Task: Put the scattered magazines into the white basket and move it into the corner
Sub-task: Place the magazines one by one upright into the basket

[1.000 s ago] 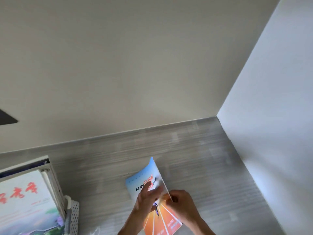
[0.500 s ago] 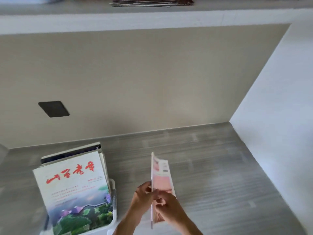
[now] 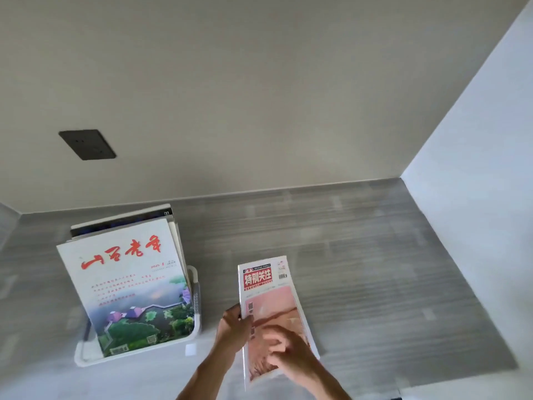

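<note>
While both hands held the pink-covered magazine (image 3: 266, 310) above the desk (image 3: 360, 255), I judged that the coming move turned on one thing: the white basket (image 3: 193, 336) stood to the left of it, just beside my left hand (image 3: 234, 327). That hand's fingers were curled round the magazine's left edge; the right hand (image 3: 284, 349) pinched the cover lower down. The magazine's long axis ran near to far, roughly matching the large magazine (image 3: 127, 284) standing tilted in the basket. I reckoned a short leftward carry would suit, the left hand leading. The corner (image 3: 401, 179) lay far right, well apart from the basket.
</note>
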A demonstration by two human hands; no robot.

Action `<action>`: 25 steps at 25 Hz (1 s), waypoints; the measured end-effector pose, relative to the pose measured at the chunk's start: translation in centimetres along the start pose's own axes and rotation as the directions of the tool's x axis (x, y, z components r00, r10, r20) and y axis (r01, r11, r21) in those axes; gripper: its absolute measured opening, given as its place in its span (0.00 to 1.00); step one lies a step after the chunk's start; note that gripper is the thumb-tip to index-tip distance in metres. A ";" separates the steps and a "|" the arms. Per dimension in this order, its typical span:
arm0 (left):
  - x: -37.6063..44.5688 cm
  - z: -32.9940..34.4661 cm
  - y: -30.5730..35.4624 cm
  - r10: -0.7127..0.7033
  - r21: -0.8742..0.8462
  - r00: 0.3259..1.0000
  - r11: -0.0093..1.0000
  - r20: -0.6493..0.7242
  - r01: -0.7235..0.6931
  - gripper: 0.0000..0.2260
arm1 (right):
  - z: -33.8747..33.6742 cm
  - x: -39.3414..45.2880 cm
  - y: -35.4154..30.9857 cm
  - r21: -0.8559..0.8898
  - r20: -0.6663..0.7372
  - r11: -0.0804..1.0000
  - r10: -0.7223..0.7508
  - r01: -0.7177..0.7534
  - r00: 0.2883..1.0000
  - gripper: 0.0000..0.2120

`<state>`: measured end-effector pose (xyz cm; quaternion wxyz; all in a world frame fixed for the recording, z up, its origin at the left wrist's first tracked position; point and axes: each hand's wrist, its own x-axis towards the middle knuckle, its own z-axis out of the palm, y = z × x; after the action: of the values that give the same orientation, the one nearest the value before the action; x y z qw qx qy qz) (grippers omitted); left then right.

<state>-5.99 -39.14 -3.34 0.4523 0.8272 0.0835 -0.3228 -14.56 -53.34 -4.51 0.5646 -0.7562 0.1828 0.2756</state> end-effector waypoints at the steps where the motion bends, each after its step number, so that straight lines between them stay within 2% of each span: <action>1: -0.2 -0.3 0.0 0.090 -0.029 0.996 0.996 0.006 -0.089 0.16 | -0.9 0.1 0.3 0.018 -0.174 1.000 -0.019 0.023 0.985 0.28; 2: -0.4 -0.9 -0.1 0.199 -0.060 0.979 0.979 0.036 -0.197 0.16 | -2.3 0.3 0.3 0.066 -0.326 0.996 -0.033 0.057 0.945 0.29; 3: -0.9 -1.9 0.1 0.298 -0.106 0.951 0.952 0.081 -0.289 0.15 | -4.1 0.7 -0.4 0.140 -0.409 0.986 -0.021 0.086 0.912 0.31; 4: -1.2 -3.0 0.1 0.375 -0.164 0.918 0.921 0.129 -0.353 0.13 | -5.8 1.2 -1.6 0.233 -0.424 0.967 0.004 0.105 0.906 0.32; 6: -1.4 -4.9 0.0 0.456 -0.230 0.880 0.878 0.133 -0.420 0.13 | -8.3 2.3 -4.0 0.307 -0.364 0.942 -0.012 0.132 0.931 0.22; 10: -1.3 -5.8 -1.4 0.340 -0.144 0.928 0.921 -0.151 -0.361 0.17 | -7.3 2.7 -5.2 0.039 -0.275 0.990 -0.123 0.139 0.954 0.06; 13: -2.8 -6.9 -0.8 0.351 -0.039 0.889 0.925 -0.292 -0.378 0.15 | -5.7 2.6 -5.8 -0.160 -0.341 0.974 -0.205 0.158 0.918 0.03; 16: -4.9 -11.9 0.3 0.398 -0.082 0.813 0.877 -0.425 -0.473 0.14 | -4.3 2.1 -11.5 -0.117 -0.346 0.942 -0.335 0.314 0.876 0.03; 19: -6.7 -19.4 0.1 0.368 -0.066 0.762 0.880 -0.533 -0.471 0.12 | 0.0 2.5 -17.3 0.031 -0.213 0.893 -0.433 0.449 0.876 0.07; 21: -6.7 -23.8 -1.5 0.318 -0.022 0.757 0.916 -0.571 -0.401 0.12 | 4.4 3.6 -19.7 0.100 -0.165 0.904 -0.398 0.417 0.902 0.07; 23: -5.7 -26.4 -3.4 0.241 -0.002 0.781 0.955 -0.576 -0.296 0.12 | 8.2 5.4 -20.8 0.101 -0.150 0.935 -0.324 0.340 0.934 0.08; 25: -4.0 -27.2 -5.8 0.190 0.005 0.800 0.974 -0.570 -0.228 0.11 | 10.9 7.1 -20.7 0.029 -0.216 0.960 -0.266 0.279 0.939 0.06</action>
<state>0.91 -13.32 5.45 0.4661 0.8748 0.1324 -0.0080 0.86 -36.51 4.39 0.5969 -0.7820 0.1431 0.1077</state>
